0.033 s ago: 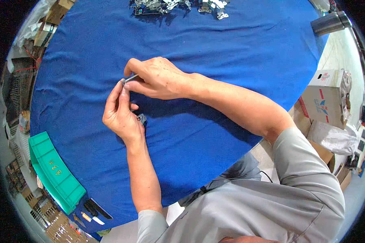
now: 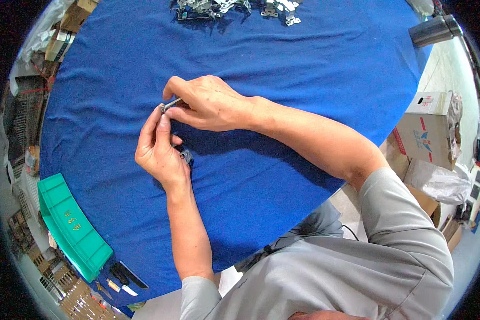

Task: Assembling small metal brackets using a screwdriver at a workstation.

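Over the blue cloth (image 2: 282, 80), my two hands meet just left of the middle. My left hand (image 2: 162, 152) is closed in a pinch of thumb and fingers around a small metal piece (image 2: 163, 108), mostly covered by the fingertips. My right hand (image 2: 210, 104) grips a thin metal rod (image 2: 174, 102), whose end touches or nearly touches that piece; the rest of the rod is hidden in the hand. A shiny metal part (image 2: 186, 156) shows beside my left palm; whether the palm holds it or it lies on the cloth I cannot tell.
Metal hinge-like parts (image 2: 210, 8) are heaped at the far edge, with several more (image 2: 282, 12) beside them. At the near left stands a green tray (image 2: 93, 246) with small brass-coloured bits. Black strips (image 2: 127, 273) lie below it. A cardboard box (image 2: 424, 130) stands beyond the table's right edge.
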`<state>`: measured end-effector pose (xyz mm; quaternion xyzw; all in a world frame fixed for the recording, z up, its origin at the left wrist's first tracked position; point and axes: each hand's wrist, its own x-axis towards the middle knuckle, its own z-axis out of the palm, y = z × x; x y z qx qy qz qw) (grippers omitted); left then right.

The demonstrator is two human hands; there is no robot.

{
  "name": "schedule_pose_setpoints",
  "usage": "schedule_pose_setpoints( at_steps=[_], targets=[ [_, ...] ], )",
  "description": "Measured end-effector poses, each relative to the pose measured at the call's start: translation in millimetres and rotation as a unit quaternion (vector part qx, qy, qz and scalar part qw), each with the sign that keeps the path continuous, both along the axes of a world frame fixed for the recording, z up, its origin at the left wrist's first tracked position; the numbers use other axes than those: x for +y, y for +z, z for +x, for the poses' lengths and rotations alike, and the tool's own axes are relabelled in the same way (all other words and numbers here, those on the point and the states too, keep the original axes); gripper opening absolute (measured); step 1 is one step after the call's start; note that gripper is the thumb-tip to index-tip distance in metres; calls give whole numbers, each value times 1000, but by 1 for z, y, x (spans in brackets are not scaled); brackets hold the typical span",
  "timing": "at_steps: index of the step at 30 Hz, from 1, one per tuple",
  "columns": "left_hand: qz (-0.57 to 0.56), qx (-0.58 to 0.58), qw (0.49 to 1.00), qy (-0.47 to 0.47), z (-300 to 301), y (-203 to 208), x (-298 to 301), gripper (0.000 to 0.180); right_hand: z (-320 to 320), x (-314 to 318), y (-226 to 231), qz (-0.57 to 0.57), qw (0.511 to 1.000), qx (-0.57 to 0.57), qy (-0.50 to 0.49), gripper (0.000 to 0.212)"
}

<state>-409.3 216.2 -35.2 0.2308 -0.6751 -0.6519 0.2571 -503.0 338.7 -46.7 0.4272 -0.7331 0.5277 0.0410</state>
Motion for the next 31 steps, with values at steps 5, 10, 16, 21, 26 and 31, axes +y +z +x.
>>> schedule_pose_setpoints(
  at_steps=[5, 10, 16, 21, 26, 31],
  targets=[
    [0, 7, 1000, -12, 1, -2, 0, 21, -1, -2, -5, 62, 998, 19, -15, 24],
    [-3, 14, 1000, -15, 3, -1, 1, 21, 0, -4, -8, 58, 998, 27, -24, 25],
    [27, 12, 1000, -6, -1, -5, -3, 21, -6, 2, -5, -34, 997, -53, -40, 20],
    [79, 10, 997, 14, -10, 1, -15, 22, -10, 3, 0, 9, 995, -86, -39, 22],
    [-106, 16, 993, 42, -2, 11, -101, 19, -10, 11, 6, 1, 995, -96, -34, 22],
    [-555, -142, 814, 91, 67, 12, -282, 16, -6, 6, 14, 41, 995, -82, -23, 21]
  ],
)
